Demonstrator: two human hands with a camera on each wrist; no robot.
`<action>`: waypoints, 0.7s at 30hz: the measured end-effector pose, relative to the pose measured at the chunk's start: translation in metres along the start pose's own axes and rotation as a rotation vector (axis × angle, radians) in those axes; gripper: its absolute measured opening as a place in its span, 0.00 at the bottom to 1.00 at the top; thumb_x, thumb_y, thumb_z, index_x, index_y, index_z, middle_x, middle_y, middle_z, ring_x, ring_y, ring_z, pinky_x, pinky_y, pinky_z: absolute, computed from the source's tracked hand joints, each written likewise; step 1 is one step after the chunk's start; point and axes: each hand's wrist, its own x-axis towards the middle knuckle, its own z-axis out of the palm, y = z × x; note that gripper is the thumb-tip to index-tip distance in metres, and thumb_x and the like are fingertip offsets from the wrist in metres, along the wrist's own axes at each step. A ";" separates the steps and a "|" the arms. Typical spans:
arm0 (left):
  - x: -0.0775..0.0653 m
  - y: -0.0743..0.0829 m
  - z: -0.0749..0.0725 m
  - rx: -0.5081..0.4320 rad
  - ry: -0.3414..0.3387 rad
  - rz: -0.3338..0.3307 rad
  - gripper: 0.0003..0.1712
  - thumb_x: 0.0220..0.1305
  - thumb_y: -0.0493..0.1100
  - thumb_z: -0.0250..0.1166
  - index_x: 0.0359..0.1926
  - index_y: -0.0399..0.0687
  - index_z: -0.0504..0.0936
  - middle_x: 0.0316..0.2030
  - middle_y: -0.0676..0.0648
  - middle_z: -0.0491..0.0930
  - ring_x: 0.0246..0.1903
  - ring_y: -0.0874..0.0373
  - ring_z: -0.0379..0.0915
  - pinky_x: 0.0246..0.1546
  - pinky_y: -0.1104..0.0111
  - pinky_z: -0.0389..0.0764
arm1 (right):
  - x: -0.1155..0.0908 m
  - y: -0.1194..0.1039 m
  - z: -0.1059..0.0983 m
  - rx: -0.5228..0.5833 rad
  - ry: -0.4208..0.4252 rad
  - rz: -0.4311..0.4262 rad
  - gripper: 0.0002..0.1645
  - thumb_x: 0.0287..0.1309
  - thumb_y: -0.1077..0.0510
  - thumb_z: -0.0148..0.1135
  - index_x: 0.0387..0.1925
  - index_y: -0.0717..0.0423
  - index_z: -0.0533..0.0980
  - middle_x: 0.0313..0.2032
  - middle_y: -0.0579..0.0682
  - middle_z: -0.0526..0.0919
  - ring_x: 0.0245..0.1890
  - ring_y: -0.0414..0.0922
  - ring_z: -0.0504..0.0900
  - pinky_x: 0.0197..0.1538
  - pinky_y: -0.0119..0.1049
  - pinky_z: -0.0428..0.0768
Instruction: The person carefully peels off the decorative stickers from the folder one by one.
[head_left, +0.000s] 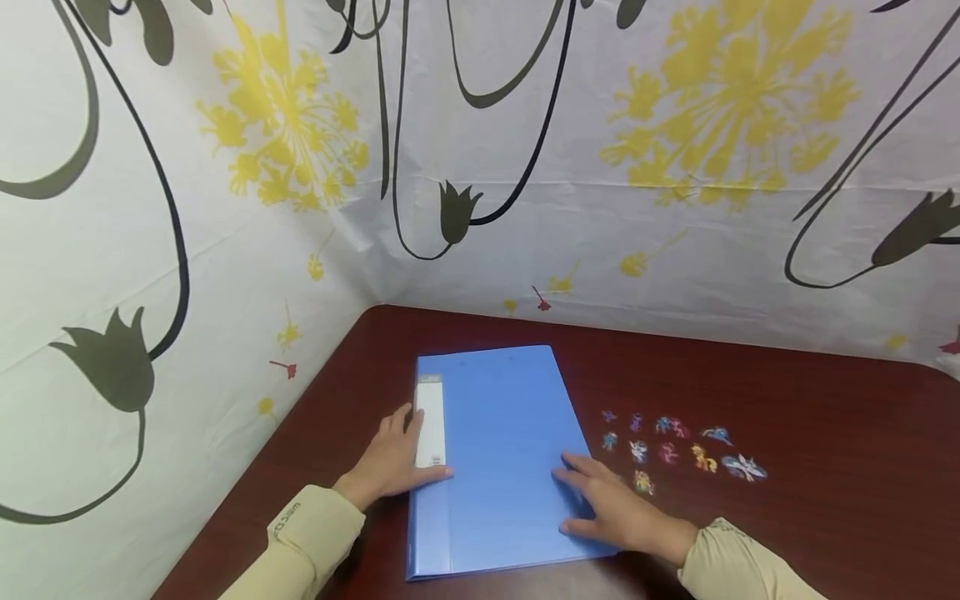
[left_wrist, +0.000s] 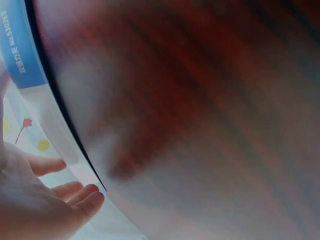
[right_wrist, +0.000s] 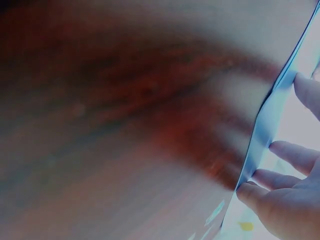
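A closed blue file folder (head_left: 510, 417) lies flat on the dark red table, its label strip (head_left: 431, 421) along the left side. On that side rests my left hand (head_left: 390, 458), fingers extended at the folder's edge and thumb laid over the cover. In the left wrist view, the fingertips (left_wrist: 90, 200) meet the white part of the spine. My right hand (head_left: 618, 504) touches the right part of the cover with fingers spread. The right wrist view shows those fingertips (right_wrist: 247, 190) right at the folder's thin edge (right_wrist: 262, 125).
Several small colourful pony cutouts (head_left: 701, 457) lie on the table (head_left: 847, 467) right of the folder, the closest one (head_left: 643, 482) near my right hand. A white cloth (head_left: 480, 275) printed with flowers hangs behind and along the left of the table.
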 end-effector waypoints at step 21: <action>0.018 0.013 -0.003 -0.428 0.001 -0.204 0.42 0.56 0.51 0.60 0.63 0.35 0.53 0.51 0.35 0.66 0.47 0.44 0.61 0.45 0.49 0.68 | 0.000 -0.003 0.001 0.015 -0.008 -0.001 0.37 0.46 0.53 0.66 0.53 0.73 0.66 0.57 0.72 0.59 0.58 0.66 0.56 0.52 0.59 0.61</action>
